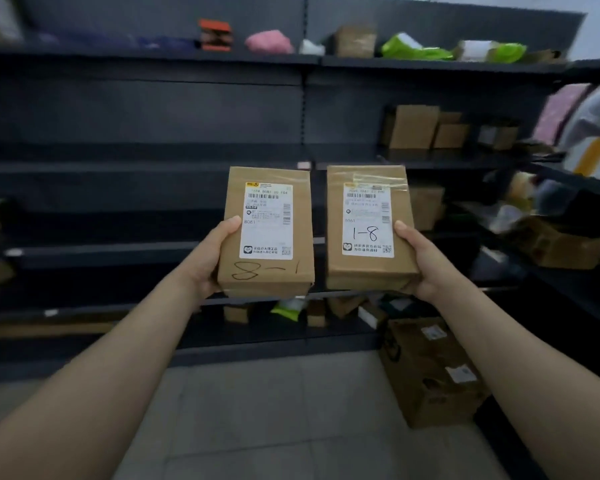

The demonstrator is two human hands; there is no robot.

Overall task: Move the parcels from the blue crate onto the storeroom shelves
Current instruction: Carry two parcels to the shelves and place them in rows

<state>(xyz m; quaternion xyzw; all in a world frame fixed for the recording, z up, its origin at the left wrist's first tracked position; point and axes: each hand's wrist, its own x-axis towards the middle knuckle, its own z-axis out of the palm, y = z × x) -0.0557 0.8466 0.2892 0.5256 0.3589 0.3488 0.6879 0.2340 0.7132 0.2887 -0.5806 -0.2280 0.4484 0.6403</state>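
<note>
Carry step: each of the hands, left hand [207, 258] and right hand [421, 258], grips one parcel, 8-1 [266, 233] and 1-8 [369, 230]; next, match each to its shelf [153, 249].

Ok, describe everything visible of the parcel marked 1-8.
The parcel marked 1-8 is a brown cardboard box with clear tape across its top end. A white shipping label with barcodes covers most of its face, 1-8 handwritten on it. The right hand grips its lower right side, thumb on the face, holding it up before the dark shelves.
</note>
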